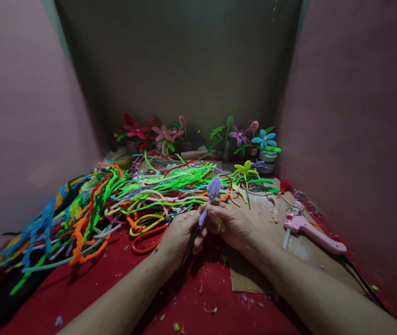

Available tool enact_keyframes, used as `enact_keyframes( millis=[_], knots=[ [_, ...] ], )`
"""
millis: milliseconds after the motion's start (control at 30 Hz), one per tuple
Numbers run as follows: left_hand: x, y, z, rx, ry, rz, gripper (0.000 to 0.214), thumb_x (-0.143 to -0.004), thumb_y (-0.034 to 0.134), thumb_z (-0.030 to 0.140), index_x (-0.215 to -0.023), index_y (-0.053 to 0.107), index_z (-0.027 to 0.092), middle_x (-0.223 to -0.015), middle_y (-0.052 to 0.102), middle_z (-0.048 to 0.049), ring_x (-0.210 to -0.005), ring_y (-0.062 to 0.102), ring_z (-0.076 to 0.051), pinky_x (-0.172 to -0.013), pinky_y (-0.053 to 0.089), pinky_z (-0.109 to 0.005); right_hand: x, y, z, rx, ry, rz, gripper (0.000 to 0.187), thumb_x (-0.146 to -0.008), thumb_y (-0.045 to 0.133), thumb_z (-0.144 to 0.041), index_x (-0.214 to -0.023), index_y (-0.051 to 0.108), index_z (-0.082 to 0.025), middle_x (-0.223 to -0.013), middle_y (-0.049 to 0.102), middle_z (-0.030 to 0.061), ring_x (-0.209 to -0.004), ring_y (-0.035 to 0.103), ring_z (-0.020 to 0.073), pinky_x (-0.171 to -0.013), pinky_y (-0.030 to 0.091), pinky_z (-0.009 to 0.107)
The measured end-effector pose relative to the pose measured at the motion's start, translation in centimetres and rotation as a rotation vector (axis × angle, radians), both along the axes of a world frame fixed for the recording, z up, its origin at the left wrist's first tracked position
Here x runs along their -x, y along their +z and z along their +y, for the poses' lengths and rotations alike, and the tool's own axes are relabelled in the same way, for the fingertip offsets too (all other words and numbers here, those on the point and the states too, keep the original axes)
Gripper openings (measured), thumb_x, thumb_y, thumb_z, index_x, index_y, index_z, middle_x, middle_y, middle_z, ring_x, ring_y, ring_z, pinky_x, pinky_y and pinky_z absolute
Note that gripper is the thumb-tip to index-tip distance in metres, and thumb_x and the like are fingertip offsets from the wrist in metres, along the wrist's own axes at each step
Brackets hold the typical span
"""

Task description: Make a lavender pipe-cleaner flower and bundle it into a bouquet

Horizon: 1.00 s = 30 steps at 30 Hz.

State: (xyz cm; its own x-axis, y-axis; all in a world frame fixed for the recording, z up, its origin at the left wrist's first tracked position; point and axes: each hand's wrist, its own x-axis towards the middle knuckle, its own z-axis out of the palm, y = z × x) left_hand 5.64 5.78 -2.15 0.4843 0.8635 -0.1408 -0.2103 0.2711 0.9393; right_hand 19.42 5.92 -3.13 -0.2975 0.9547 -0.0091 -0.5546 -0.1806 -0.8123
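A purple pipe-cleaner flower bud stands nearly upright between my two hands, its fuzzy oval head above my fingers. My left hand is closed, pinching the bud's stem from the left, where a short purple length shows. From the right, my right hand has its thumb and fingers closed at the stem just under the head. A little yellow shows below the right fingers, too small to name. Scissors with red and yellow handles lie just left of my left hand.
Many coloured pipe cleaners are heaped behind and left. A pink glue gun rests on cardboard at right. Finished flowers, including a blue one, stand along the back. Fuzzy scraps dot the red cloth.
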Motion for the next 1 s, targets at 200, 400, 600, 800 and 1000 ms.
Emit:
enact_keyframes(
  millis=[200,400,600,800,1000],
  knots=[
    [0.3,0.7,0.2,-0.076,-0.006,0.000,0.033,-0.080,0.053,0.048,-0.076,0.058,0.015,-0.054,0.050,0.0027,-0.034,0.036,-0.004,-0.032,0.029,-0.017,0.0,-0.3,0.2,-0.004,-0.075,-0.027,0.021,-0.066,0.071,-0.028,-0.083,0.067,-0.015,-0.059,0.061,-0.0002,-0.048,0.050,0.0089,-0.039,0.024,0.019],
    [0.8,1.2,-0.2,-0.532,0.163,0.340,0.021,-0.075,0.063,0.035,-0.088,0.063,0.018,-0.070,0.061,-0.0011,-0.053,0.052,-0.011,-0.052,0.041,-0.022,0.2,-0.5,0.2,0.024,-0.159,-0.011,0.018,-0.066,0.073,-0.025,-0.080,0.067,-0.016,-0.064,0.058,-0.0020,-0.049,0.044,0.0062,-0.041,0.027,0.019],
    [0.7,0.4,-0.8,-0.932,0.307,0.606,0.021,-0.076,0.063,0.029,-0.096,0.065,0.023,-0.086,0.064,-0.0066,-0.076,0.057,-0.020,-0.073,0.040,-0.027,1.1,0.0,-0.5,0.023,-0.214,0.005,0.015,-0.066,0.073,-0.025,-0.075,0.065,-0.016,-0.058,0.053,-0.0051,-0.045,0.041,0.0055,-0.043,0.031,0.020],
    [0.8,-0.1,-0.1,-1.249,0.321,0.881,0.020,-0.087,0.044,0.021,-0.095,0.062,0.017,-0.076,0.063,-0.0071,-0.069,0.059,-0.019,-0.064,0.042,-0.026,1.1,0.0,-0.8,0.041,-0.238,-0.086,0.023,-0.063,0.075,-0.033,-0.075,0.065,-0.016,-0.058,0.055,-0.0052,-0.045,0.041,0.0057,-0.040,0.028,0.020],
    [1.1,-0.5,0.4,-1.522,0.346,0.953,0.024,-0.088,0.040,0.011,-0.108,0.053,0.014,-0.085,0.066,-0.0063,-0.070,0.062,-0.015,-0.060,0.044,-0.023,1.0,0.2,-0.8,0.027,-0.217,-0.099,0.026,-0.061,0.077,-0.032,-0.079,0.068,-0.017,-0.057,0.053,-0.0061,-0.044,0.036,0.0046,-0.041,0.024,0.021]
  ],
)
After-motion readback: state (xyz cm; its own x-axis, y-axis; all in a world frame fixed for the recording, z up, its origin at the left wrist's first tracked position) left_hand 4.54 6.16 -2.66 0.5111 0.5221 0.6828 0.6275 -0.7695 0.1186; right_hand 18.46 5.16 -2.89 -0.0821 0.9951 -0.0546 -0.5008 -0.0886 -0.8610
